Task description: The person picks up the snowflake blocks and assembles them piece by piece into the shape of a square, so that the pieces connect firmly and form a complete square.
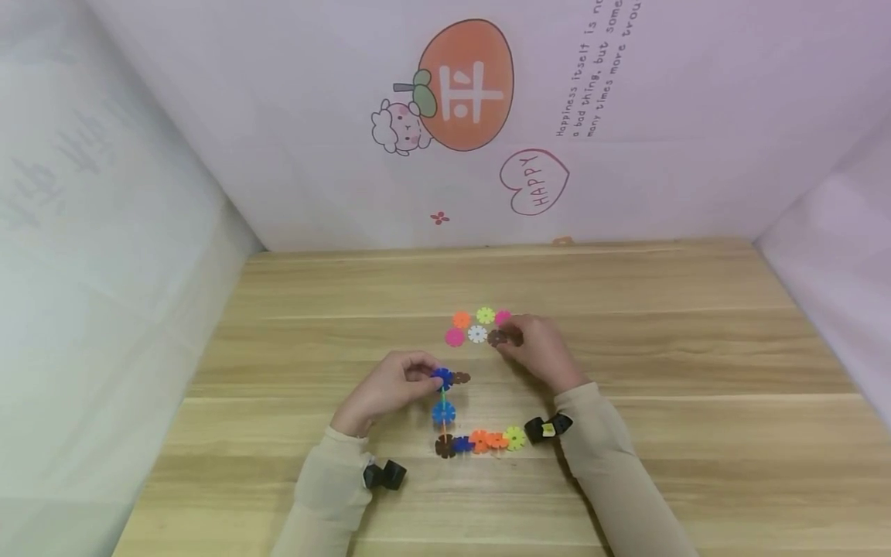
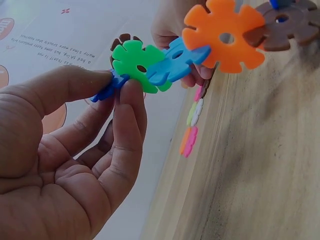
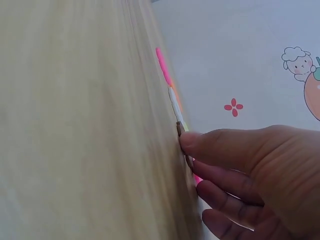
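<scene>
Pinching dark-blue snowflake disc (image 1: 444, 378) with left grip (image 1: 387, 389), likely steadying chain (image 1: 444, 413); pinching loose brown disc (image 1: 496, 338) with right grip (image 1: 544, 353).

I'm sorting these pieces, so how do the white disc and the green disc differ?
The white disc lies flat; the green disc is turned upright. The white disc is loose among other pieces; the green disc is slotted into the chain. Both are notched, flower-like rounds.
</scene>
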{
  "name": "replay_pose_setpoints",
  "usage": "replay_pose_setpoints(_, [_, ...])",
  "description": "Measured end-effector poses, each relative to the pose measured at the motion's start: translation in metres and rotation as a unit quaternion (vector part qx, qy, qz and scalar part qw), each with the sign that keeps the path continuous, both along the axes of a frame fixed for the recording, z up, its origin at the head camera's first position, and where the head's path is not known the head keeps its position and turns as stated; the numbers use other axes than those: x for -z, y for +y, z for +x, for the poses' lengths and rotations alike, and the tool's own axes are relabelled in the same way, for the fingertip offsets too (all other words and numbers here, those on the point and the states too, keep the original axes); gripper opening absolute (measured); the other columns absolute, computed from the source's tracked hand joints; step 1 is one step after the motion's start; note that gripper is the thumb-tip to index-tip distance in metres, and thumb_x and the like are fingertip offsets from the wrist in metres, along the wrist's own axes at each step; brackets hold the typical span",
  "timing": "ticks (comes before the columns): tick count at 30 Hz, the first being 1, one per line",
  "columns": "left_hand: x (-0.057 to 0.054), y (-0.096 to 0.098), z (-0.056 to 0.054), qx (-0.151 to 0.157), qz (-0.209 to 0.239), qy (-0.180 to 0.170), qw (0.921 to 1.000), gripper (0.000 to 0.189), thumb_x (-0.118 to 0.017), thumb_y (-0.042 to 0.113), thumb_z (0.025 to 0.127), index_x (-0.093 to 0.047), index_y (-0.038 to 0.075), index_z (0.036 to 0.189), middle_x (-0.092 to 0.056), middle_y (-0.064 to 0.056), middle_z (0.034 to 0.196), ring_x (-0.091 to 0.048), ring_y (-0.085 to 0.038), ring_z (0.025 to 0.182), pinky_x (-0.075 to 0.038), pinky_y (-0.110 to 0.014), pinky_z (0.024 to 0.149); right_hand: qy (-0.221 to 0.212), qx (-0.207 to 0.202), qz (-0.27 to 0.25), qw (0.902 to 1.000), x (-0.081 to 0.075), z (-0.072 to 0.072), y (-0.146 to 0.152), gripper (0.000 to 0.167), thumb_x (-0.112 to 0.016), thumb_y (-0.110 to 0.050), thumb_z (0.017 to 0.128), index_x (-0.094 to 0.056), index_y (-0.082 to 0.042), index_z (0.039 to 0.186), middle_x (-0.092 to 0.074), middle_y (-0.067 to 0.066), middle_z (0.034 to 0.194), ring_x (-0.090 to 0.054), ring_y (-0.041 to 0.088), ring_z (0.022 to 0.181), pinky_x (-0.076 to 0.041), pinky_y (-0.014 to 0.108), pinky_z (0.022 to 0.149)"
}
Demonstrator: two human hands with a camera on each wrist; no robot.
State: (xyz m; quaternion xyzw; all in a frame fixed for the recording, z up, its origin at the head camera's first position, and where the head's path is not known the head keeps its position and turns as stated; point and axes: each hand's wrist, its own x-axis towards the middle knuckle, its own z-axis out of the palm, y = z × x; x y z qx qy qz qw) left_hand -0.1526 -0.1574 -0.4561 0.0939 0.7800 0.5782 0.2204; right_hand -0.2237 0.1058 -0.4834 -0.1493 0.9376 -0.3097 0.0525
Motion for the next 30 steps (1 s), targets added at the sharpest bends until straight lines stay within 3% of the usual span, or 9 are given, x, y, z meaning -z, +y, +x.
replay_pose_setpoints(5, [-0.001,0.002,0.001,-0.001,0.001,-0.009,1.0000,0.021,-0.067,0.005,0.090,-0.067,0.001,0.111,-0.069,-0.010,0.099,-0.066,-0.038,0.098,-0.057,-0.040,0.088,0.001,-0.004,-0.006,1.0000,-0.001,0.001,0.002,0.034,-0.078,-0.011,0.083,-0.069,-0.002,0.114,-0.072,0.014,0.107,-0.067,0.027,0.096,-0.056,0.042,0.089])
replay_pose_setpoints(11, [-0.001,0.003,0.000,0.002,-0.012,-0.006,0.9999,0.016,-0.064,0.008,0.093,-0.067,0.004,0.109,-0.071,-0.009,0.100,-0.067,-0.034,0.095,-0.056,-0.038,0.080,-0.011,-0.018,-0.027,0.9994,0.000,0.002,0.004,0.034,-0.079,-0.010,0.082,-0.070,-0.003,0.113,-0.072,0.010,0.104,-0.065,0.024,0.095,-0.056,0.041,0.087])
replay_pose_setpoints(17, [0.000,0.005,-0.001,0.008,-0.014,-0.006,0.9998,0.014,-0.061,0.007,0.095,-0.064,0.006,0.109,-0.071,-0.012,0.104,-0.065,-0.028,0.089,-0.053,-0.032,0.071,-0.038,-0.024,-0.039,0.9982,0.000,0.005,0.005,0.021,-0.079,-0.010,0.081,-0.073,-0.013,0.101,-0.070,0.003,0.097,-0.063,0.019,0.091,-0.054,0.038,0.084])
replay_pose_setpoints(22, [-0.001,0.007,-0.001,0.010,-0.005,-0.011,0.9999,0.012,-0.059,0.007,0.096,-0.061,0.005,0.107,-0.071,-0.018,0.108,-0.061,-0.023,0.082,-0.046,-0.027,0.064,-0.045,-0.027,-0.066,0.9965,0.000,0.011,0.007,0.014,-0.078,-0.009,0.083,-0.070,-0.012,0.095,-0.069,0.002,0.091,-0.063,0.017,0.085,-0.055,0.035,0.080])
replay_pose_setpoints(30, [-0.002,0.008,0.002,0.013,0.009,-0.012,0.9998,0.012,-0.056,0.004,0.097,-0.058,0.002,0.108,-0.069,-0.022,0.109,-0.056,-0.020,0.075,-0.042,-0.023,0.057,-0.121,-0.044,-0.130,0.9830,0.000,0.018,0.014,0.012,-0.075,-0.013,0.087,-0.070,-0.013,0.098,-0.070,0.002,0.092,-0.064,0.016,0.082,-0.057,0.031,0.068])
